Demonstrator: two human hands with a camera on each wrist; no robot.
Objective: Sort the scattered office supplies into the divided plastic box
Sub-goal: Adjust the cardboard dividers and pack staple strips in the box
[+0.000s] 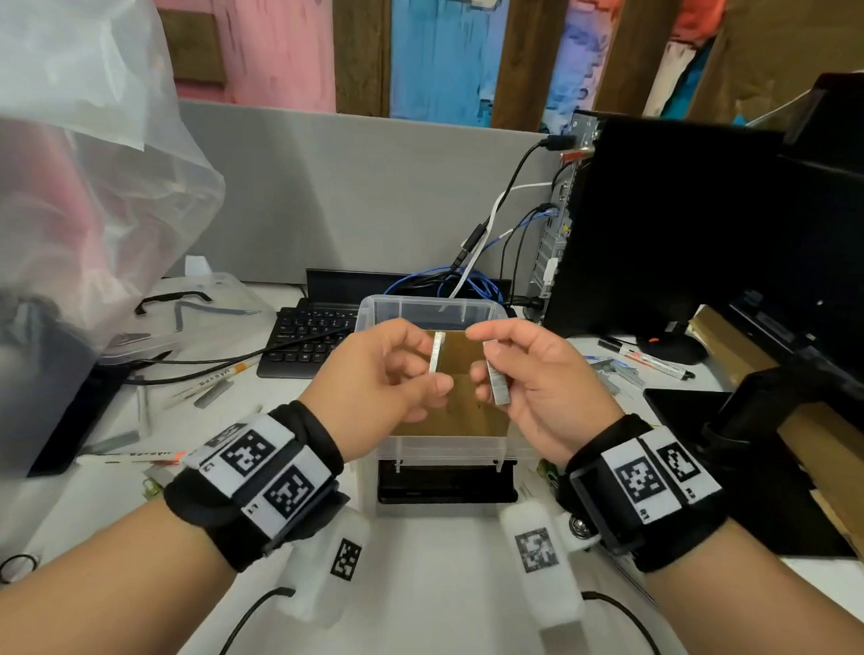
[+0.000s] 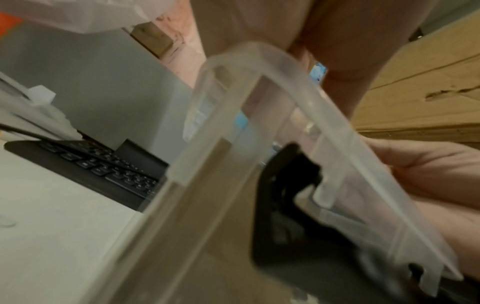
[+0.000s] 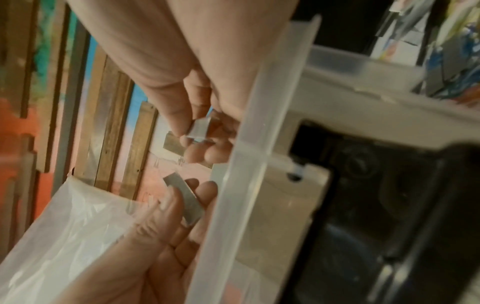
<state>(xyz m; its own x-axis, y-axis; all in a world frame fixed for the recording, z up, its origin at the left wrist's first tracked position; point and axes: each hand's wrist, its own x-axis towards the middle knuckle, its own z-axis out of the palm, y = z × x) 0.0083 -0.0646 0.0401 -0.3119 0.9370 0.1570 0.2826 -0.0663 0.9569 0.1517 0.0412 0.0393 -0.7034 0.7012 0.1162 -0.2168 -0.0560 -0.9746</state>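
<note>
Above the clear plastic box (image 1: 371,310) — standing mid-bench with a brown divider (image 1: 461,358) inside — the left hand (image 1: 383,369) pinches one staple strip (image 1: 436,352) upright, and the right hand (image 1: 541,381) pinches a second staple strip (image 1: 497,384). A black stapler (image 1: 445,481) shows through the box's near wall; more strips and markers (image 1: 651,359) lie scattered toward both side edges.

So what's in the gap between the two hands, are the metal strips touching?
No. In the head view the left hand and right hand each pinch a separate staple strip; only the box's brown divider shows between.
</note>
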